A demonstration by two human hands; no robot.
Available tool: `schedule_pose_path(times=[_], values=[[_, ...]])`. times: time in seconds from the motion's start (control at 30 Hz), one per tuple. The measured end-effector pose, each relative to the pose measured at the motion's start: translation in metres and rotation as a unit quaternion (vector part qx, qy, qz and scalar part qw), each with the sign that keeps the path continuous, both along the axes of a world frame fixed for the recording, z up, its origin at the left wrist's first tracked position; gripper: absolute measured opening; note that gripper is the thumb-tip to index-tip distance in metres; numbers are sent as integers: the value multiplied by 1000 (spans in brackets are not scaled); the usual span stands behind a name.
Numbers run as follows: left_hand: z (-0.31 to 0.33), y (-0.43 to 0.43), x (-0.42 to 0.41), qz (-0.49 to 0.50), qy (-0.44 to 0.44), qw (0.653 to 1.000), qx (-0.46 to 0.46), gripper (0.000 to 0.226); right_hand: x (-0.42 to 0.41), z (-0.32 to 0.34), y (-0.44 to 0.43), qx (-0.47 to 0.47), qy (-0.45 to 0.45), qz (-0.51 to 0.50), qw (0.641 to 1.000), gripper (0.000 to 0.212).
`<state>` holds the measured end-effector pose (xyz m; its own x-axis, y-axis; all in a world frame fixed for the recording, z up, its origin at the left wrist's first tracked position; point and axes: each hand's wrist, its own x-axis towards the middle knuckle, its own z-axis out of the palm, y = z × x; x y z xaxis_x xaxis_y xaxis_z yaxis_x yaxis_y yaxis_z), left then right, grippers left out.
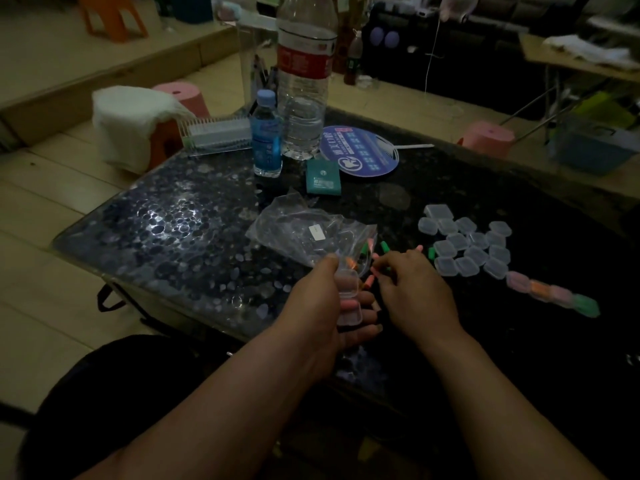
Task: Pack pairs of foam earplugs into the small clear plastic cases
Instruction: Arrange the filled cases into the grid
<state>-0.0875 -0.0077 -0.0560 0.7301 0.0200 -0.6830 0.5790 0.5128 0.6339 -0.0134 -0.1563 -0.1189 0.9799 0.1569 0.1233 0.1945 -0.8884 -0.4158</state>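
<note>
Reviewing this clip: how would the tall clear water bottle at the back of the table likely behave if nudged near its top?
The tall water bottle looks only partly filled, water low in it, so it may be bottom-heavy and fairly stable. It is tall and narrow, so a push near the top could still tip it. Its thin ribbed clear wall would probably flex under a squeeze.

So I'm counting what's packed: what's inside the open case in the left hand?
The open case in the left hand shows something pink in its lower half. Whether that is one earplug or a pair cannot be told; the fingers cover part.
</note>
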Motion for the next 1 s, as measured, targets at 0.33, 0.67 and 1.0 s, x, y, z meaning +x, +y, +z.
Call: schedule_pose_path(times=[0.33, 0.67, 1.0], values=[[7, -2, -4, -5, -7, 1000, 6, 61, 1, -5, 2, -26, -27, -28, 999, 11], [9, -7, -2, -14, -2, 1000, 5, 57, 1, -2, -5, 44, -12, -57, 997, 11], [4, -21, 4, -49, 5, 999, -15, 58, -34, 50, -38, 232, 47, -13, 972, 7]])
